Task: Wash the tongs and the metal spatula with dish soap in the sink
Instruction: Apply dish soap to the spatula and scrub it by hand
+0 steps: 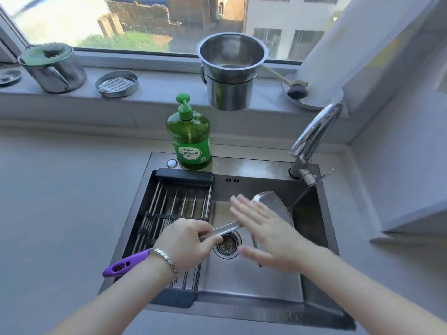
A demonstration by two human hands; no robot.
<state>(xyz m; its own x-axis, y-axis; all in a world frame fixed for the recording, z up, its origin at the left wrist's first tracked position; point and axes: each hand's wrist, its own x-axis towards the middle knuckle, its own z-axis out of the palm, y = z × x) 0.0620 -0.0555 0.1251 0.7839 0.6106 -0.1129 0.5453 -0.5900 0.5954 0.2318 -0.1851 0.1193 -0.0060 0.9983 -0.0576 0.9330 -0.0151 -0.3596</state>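
Head view. Grips tongs (227, 228) in left hand (186, 240) over the sink (251, 284) drain; holds right hand (268, 235) flat, fingers spread, above metal spatula (271, 206) lying in the basin. Seems pre-soaping, no suds visible. Next likely calls for reaching back to press dish soap (189, 139) pump.
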